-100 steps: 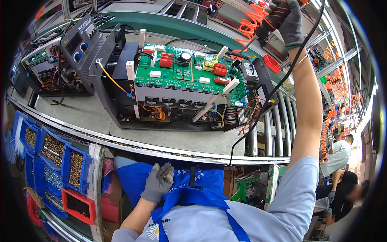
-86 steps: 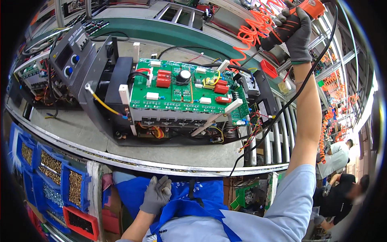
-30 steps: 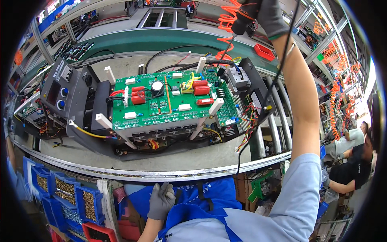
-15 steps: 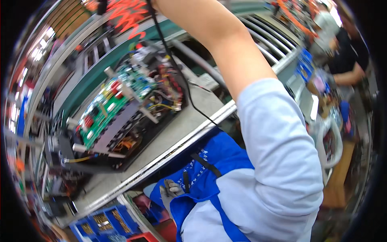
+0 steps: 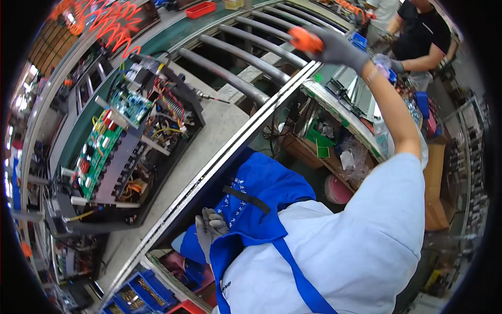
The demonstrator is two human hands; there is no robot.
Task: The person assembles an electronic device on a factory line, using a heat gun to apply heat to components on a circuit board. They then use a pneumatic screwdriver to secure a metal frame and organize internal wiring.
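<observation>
My right hand, in a grey glove, is stretched out to the far right, above the edge of the roller conveyor. Its fingers are closed round a small orange object, blurred, whose kind I cannot make out. Low in front of my blue apron is my left hand, also gloved in grey, with its fingers curled in; whatever they may hold is hidden. At the left, an open dark chassis lies on the bench, with green circuit boards and bundled wires inside.
Metal rollers run beyond the bench. A coiled orange hose hangs at the upper left. Blue bins of small parts stand at lower left. A co-worker in black works at far right, beside a cluttered cart.
My right arm has swung from the top middle to the right, and its gloved hand with the orange object now shows. The view has shifted; my left hand stays curled near the apron.
</observation>
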